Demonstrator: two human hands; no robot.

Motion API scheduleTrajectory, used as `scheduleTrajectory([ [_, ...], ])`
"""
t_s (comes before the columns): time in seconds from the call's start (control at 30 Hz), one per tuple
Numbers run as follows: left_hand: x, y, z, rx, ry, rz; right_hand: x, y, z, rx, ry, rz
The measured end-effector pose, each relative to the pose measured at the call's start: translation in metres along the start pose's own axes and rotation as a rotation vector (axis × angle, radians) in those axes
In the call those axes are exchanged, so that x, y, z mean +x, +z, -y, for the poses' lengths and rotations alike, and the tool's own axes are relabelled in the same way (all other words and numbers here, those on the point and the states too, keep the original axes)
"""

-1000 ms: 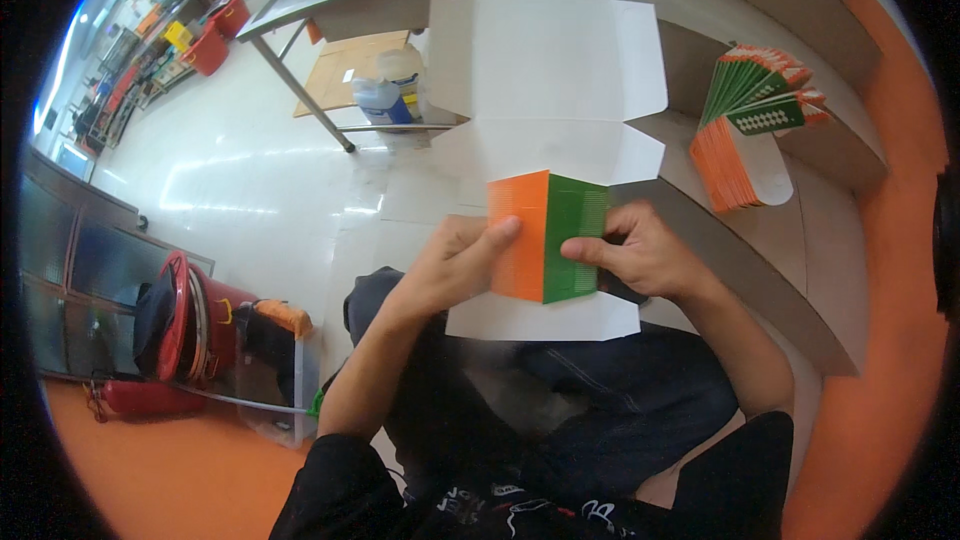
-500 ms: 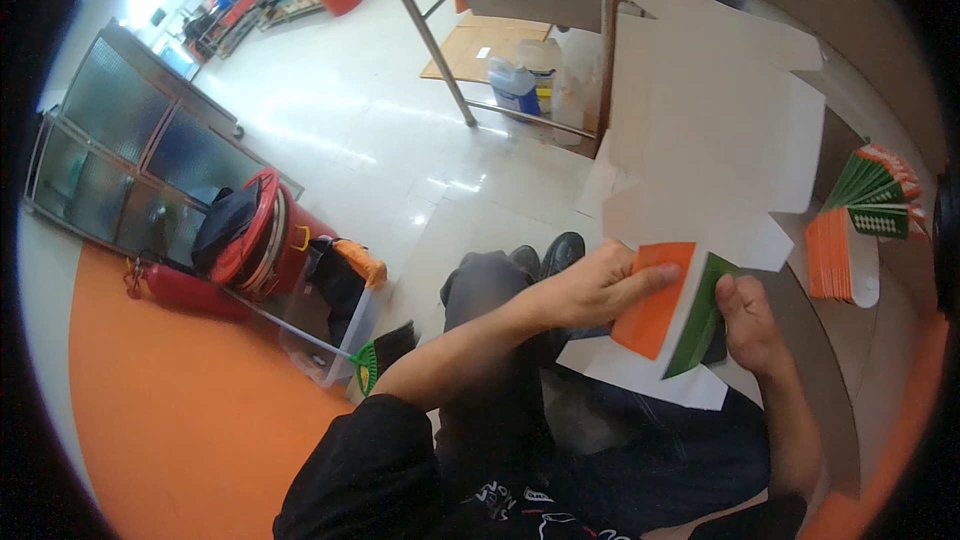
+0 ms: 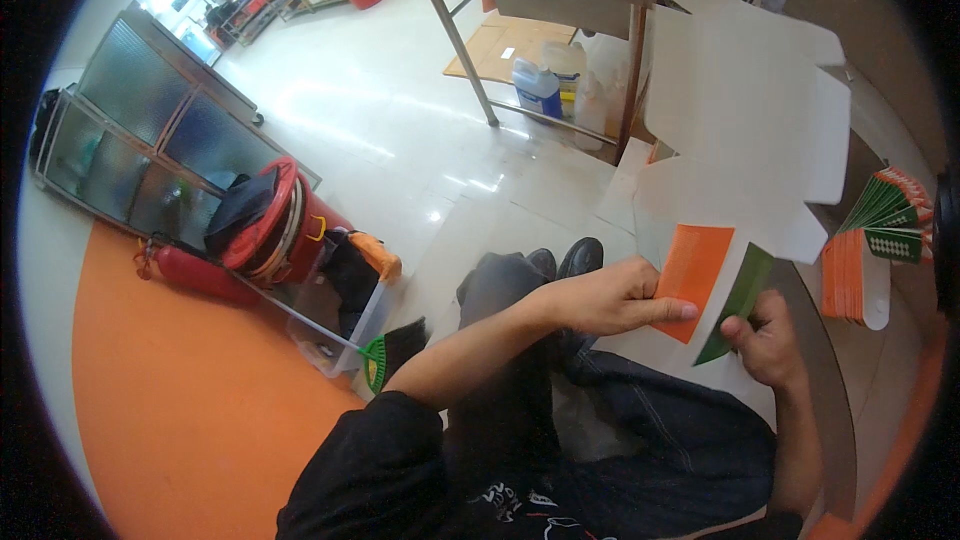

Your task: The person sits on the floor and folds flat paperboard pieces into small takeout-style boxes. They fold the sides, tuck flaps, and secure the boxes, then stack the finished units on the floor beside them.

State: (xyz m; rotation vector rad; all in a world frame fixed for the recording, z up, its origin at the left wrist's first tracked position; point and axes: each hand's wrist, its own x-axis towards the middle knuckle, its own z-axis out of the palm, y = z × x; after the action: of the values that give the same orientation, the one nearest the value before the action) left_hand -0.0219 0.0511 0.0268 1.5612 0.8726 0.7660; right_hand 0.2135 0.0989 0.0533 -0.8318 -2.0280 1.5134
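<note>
An unfolded carton of white cardboard stretches away in front of me on the right, its flaps spread. At its near end are an orange panel and a green panel, with a white strip between them. My left hand grips the orange panel, thumb on top and fingers out of sight behind. My right hand pinches the green panel from the right, its thumb on the edge. To the right of the carton lie a stack of orange folded cartons and a fanned green-and-orange bunch.
A metal table stands ahead, with jugs and flat brown cardboard beneath. To my left are a red bin, a clear plastic tub, a green broom, a fire extinguisher and a glass-paned frame.
The view has shifted, so the surroundings sit further right. Both hands keep hold of the carton; the white flap that lay over my lap no longer shows there.
</note>
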Motion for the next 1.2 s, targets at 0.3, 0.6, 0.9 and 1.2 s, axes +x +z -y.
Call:
scheduleTrajectory([
  [0.3,-0.003,-0.003,0.0,-0.135,0.009,-0.044,0.004,-0.004,0.004,-0.1,0.075,-0.005],
  [0.6,0.005,-0.008,0.014,0.008,0.201,-0.303,0.001,-0.002,0.005,-0.209,-0.046,-0.215],
  [0.9,0.013,0.011,0.01,0.367,0.322,-0.634,-0.001,0.003,-0.006,-0.351,0.202,-0.437],
  [1.2,0.008,-0.008,0.003,-0.598,-0.057,-0.489,-0.012,-0.012,0.013,0.184,0.061,-0.377],
])
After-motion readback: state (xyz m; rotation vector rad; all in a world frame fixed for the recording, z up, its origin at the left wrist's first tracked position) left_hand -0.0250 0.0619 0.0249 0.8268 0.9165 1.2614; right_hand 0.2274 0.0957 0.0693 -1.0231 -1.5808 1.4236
